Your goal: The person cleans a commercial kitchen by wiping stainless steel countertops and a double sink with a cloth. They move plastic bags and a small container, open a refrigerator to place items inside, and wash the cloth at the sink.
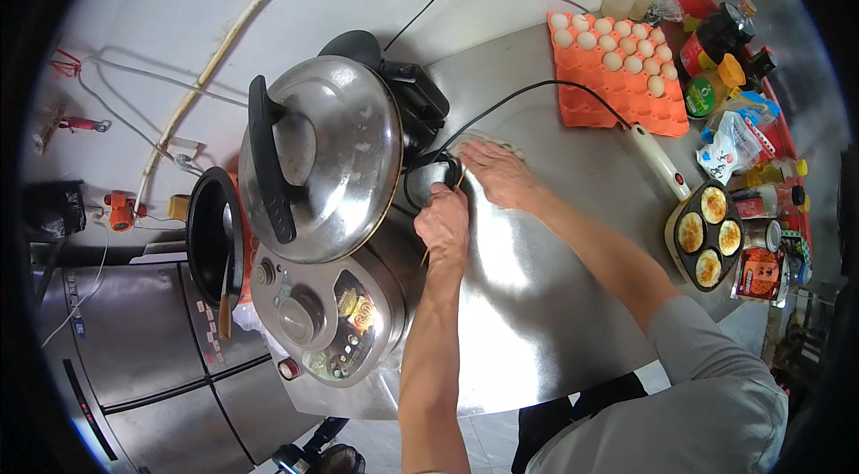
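My left hand (443, 222) is closed around a bunch of black power cord (451, 172), and a thin wooden stick (424, 259), perhaps a chopstick, shows on both sides of the fist. Up and to the right, my right hand (500, 172) presses flat on a pale cloth (507, 143) lying on the stainless steel table (510, 313). From the bunch, the cord arcs over the steel to the cream handle of an electric egg pan (671, 226). Four round wells there hold browned eggs (713, 205).
Left of my hands stand an electric cooker (298, 293), a large domed metal lid (342, 118) and a black pot (201, 239) with a wooden-handled utensil (225, 316). An orange egg tray (577, 102) sits at the back right. Bottles and packets fill a red tray (784, 118).
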A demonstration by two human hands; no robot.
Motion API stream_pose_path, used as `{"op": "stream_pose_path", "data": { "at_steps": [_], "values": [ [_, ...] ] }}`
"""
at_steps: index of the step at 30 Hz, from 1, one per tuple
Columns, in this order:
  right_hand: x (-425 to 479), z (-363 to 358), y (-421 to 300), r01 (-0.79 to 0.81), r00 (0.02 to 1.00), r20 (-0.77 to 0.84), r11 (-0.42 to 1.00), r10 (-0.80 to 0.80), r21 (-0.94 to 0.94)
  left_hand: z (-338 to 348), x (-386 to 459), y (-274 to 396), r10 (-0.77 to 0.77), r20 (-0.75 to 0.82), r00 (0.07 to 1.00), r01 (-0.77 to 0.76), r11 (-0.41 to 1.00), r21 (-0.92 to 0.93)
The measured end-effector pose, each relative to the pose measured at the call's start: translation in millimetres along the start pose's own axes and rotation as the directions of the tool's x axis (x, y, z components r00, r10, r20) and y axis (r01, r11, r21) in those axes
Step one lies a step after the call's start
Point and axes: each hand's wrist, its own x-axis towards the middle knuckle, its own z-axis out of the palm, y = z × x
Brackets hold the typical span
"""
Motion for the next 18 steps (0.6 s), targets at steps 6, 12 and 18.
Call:
{"op": "stream_pose_path", "data": {
  "at_steps": [6,12,18],
  "values": [
    [31.0,-0.6,-27.7,0.159,0.969,0.149,0.960,-0.196,0.229,-28.4,22.2,-6.3,-0.072,0.026,0.997,0.069,0.990,0.120],
    [-79.3,39.7,-95.9,0.531,0.832,-0.068,0.756,-0.551,0.383,-49.6,31.9,13.9,-0.067,0.260,0.963,0.064,0.998,0.020],
    [-232.2,37.7,-168.2,0.471,0.742,0.009,0.530,-0.671,0.705,-81.9,-59.6,13.2,-0.109,0.236,0.966,0.206,0.876,-0.437]
  ]
}}
